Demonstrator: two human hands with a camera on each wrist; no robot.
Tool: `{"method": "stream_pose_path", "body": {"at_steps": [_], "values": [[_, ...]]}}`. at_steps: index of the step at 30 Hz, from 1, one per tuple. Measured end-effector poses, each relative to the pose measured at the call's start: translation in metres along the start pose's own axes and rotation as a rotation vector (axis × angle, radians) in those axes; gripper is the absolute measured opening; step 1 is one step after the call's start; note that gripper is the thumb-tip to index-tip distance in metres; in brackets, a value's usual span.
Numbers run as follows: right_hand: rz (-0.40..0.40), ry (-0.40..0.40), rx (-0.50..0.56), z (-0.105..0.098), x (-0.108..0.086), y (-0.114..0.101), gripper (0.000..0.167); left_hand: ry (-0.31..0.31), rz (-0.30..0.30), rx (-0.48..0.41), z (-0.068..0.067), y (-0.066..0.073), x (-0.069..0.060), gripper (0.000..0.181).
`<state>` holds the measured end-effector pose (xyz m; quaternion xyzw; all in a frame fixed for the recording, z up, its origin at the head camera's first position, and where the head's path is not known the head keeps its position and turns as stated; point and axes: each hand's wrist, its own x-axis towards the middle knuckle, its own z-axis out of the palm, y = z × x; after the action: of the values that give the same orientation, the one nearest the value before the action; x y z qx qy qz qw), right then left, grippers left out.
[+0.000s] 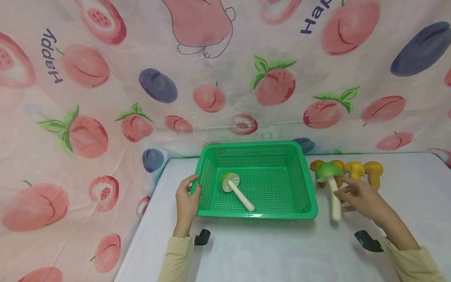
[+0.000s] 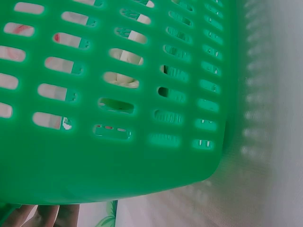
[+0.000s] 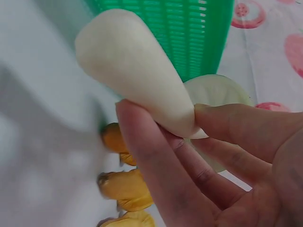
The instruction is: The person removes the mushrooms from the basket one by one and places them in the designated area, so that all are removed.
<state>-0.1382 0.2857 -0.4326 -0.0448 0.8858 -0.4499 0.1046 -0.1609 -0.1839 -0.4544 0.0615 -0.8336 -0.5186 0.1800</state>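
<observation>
My left hand (image 1: 186, 201) grips the left rim of a green plastic basket (image 1: 255, 215) with slotted sides. Inside the basket lies a toy mushroom (image 1: 242, 196) with a green cap and a long white stem, its cap toward the left. Just right of the basket, my right hand (image 1: 364, 199) pinches a second green-capped mushroom (image 1: 335, 201) by its white stem, cap up. In the right wrist view, thumb and fingers close around the pale stem (image 3: 132, 71), with the cap partly hidden behind. The left wrist view shows mostly the basket's wall (image 2: 94, 165), with fingertips past the rim.
Several yellow-brown mushrooms (image 1: 374, 172) lie in a row behind my right hand, partly covered by it and the held mushroom. A white cloth covers the table (image 1: 275, 254). A fruit-printed curtain (image 1: 218, 78) hangs along the back and left.
</observation>
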Motion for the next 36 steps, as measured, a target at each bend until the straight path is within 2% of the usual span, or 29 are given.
{"method": "stream_pose_path", "body": {"at_steps": [11, 27, 36], "values": [[0.080, -0.019, -0.032, 0.002, 0.000, 0.018, 0.061, 0.002, -0.011, 0.003, 0.000, 0.000, 0.000, 0.031], [0.133, -0.061, -0.069, 0.002, 0.001, 0.036, 0.062, 0.010, 0.015, 0.000, 0.000, 0.001, 0.000, 0.030], [0.151, -0.068, -0.089, 0.003, 0.002, 0.043, 0.062, 0.006, 0.002, -0.009, 0.000, 0.001, 0.000, 0.031]]}}
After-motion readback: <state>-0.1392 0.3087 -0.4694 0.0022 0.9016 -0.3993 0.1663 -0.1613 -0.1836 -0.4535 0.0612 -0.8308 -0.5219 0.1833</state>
